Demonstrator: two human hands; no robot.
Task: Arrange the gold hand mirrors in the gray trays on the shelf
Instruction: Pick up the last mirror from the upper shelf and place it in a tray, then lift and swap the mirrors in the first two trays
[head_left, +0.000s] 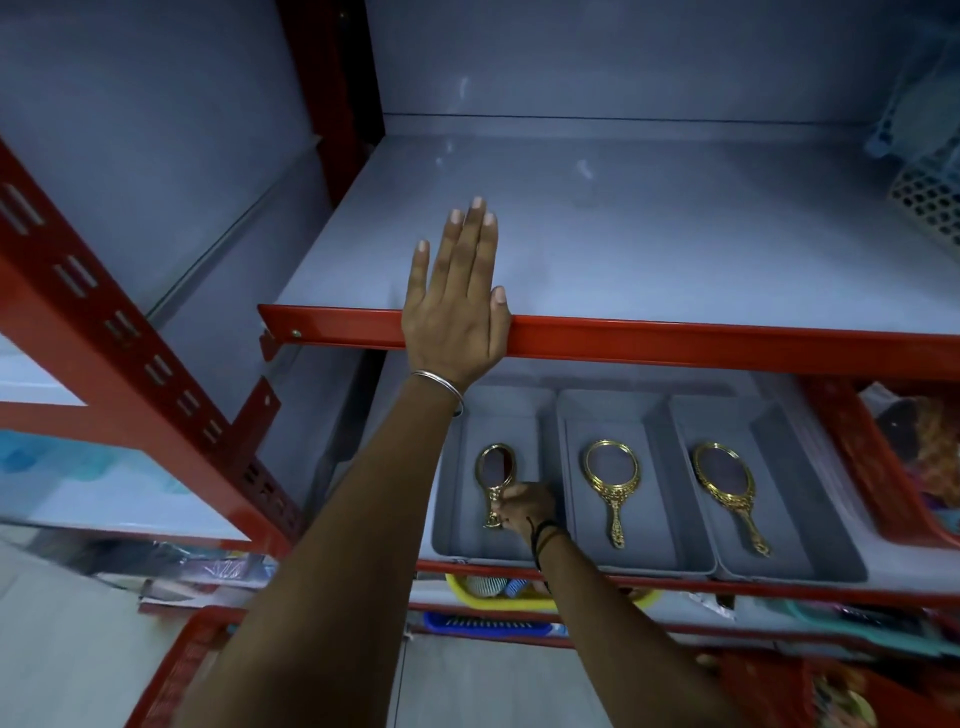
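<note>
Shelving unit: red metal frame with pale gray boards, seen from above and in front. Upper shelf: bare gray board with a red front rail; the left hand lies flat on it, palm down, fingers straight and together pointing toward the back, thumb along the rail, grasping nothing; a thin metal bangle circles that wrist. Lower shelf: three gray trays side by side, long sides running front to back and touching or nearly so. Left tray: holds one gold hand mirror, long axis front to back, oval head toward the back, handle toward the front edge, raised somewhat on its side; the right hand is pinched on its handle from the right, fingers closed round the stem, with dark thread bands at the wrist. Middle tray: one mirror lying flat, head to the back, handle pointing to the front, roughly parallel to the tray walls. Right tray: one mirror lying flat, head back and left, handle angled toward the front right. Red basket: just right of the trays, contents blurred. Yellow basket: on the shelf below.
</note>
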